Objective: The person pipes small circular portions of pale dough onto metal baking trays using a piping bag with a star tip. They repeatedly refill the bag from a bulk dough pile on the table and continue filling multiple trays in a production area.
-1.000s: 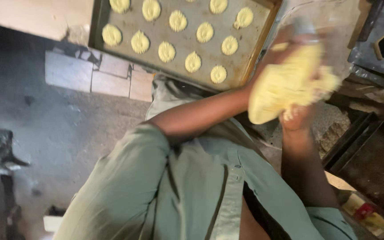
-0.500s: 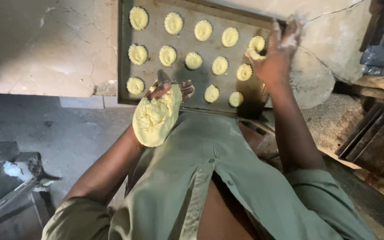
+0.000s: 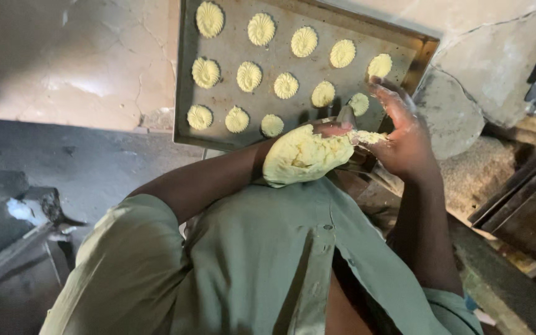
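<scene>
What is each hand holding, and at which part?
The left hand grips the dough lump at its upper end. The right hand touches its tip; whether it grips cannot be told.

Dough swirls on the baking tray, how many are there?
13 dough swirls on the baking tray: five along the far row, five in the middle, three in the near row at left. Hands may hide more.

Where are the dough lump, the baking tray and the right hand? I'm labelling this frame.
dough lump [image 3: 305,155]: head view, middle of its pale yellow surface.
baking tray [image 3: 184,74]: head view, its left rim.
right hand [image 3: 401,133]: head view, back of the hand.
</scene>
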Motion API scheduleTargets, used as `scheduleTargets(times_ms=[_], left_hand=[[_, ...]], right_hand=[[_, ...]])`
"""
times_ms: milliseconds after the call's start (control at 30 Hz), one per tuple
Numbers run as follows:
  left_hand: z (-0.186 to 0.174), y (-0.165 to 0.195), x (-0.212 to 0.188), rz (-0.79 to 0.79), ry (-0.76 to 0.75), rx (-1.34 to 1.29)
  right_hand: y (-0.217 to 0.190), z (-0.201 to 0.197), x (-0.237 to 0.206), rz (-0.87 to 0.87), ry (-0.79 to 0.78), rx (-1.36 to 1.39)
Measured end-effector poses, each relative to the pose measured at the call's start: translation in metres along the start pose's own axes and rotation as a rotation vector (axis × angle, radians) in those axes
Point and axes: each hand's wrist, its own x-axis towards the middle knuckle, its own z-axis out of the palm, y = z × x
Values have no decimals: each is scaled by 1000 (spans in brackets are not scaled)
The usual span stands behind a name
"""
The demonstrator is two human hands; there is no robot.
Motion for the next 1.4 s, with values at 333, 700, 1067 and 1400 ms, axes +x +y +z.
scheduleTargets(times_ms=[333,700,1067,1400], left_hand=[[46,-47,25,323,299,239],[5,-104,112,588,465,562],[38,-113,50,159,-105,670],[53,-51,-25,-144,5,271]], right_hand=[[68,15,-46,161,206,556],[164,33,-21,171,189,710],[68,-41,-61,-628,-345,189],[84,-7,-81,-196,453,-200]])
